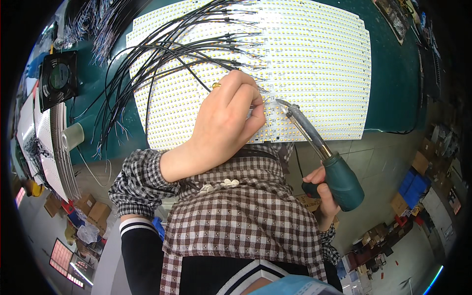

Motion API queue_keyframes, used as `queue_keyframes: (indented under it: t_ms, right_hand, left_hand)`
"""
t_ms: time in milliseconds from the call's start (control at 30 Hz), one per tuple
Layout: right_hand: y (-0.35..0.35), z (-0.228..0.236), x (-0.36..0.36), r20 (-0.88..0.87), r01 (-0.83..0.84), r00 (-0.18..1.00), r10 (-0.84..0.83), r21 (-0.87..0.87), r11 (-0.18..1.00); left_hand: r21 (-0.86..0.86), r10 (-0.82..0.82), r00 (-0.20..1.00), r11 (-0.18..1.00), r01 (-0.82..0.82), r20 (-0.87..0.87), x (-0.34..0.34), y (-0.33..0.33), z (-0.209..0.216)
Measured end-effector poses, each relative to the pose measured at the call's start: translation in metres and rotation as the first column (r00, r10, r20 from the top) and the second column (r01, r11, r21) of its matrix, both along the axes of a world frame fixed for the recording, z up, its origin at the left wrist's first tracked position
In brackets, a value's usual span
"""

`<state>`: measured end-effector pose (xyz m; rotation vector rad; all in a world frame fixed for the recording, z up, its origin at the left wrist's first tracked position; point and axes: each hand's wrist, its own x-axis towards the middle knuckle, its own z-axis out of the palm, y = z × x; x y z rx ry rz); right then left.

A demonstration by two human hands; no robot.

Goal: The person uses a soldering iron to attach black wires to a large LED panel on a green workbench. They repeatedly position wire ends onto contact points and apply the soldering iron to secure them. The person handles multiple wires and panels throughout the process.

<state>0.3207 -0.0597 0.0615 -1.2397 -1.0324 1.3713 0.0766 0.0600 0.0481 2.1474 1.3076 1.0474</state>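
A wide sheet of white LED strip boards (324, 78), dotted with rows of small yellow chips, lies on the green table. My left hand (223, 118) is closed in a pinch over its middle, at a black cable (195, 74) that runs in under the knuckles. The cable's end is hidden by the fingers. In my right hand (323, 195), wrapped round the trigger grip, is a green soldering gun (345, 183). Its tip points up and left, close to the board beside my left fingertips. Several other black cables (132, 73) reach the boards' middle, their thin wire ends spread there.
A black fan (58, 77) stands at the left, near a white roll (73, 136) and a stack of white boards (61, 157). Loose thin wires (101, 37) lie at the far left. A flat dark tray (391, 18) sits at the far right.
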Motion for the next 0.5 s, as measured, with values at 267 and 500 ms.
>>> queue_keyframes:
  t_ms: [267, 500]
  right_hand:
    - [0.002, 0.007, 0.0, 0.095, -0.04, 0.995, 0.043, -0.029, 0.999]
    - [0.009, 0.003, 0.009, -0.034, 0.005, 0.999, -0.005, -0.006, 1.0]
  left_hand:
    - [-0.017, -0.007, 1.0, 1.0, 0.007, -0.002, 0.0, 0.0, 0.001]
    - [-0.055, 0.01, 0.998, 0.998, -0.014, -0.064, -0.003, -0.005, 0.008]
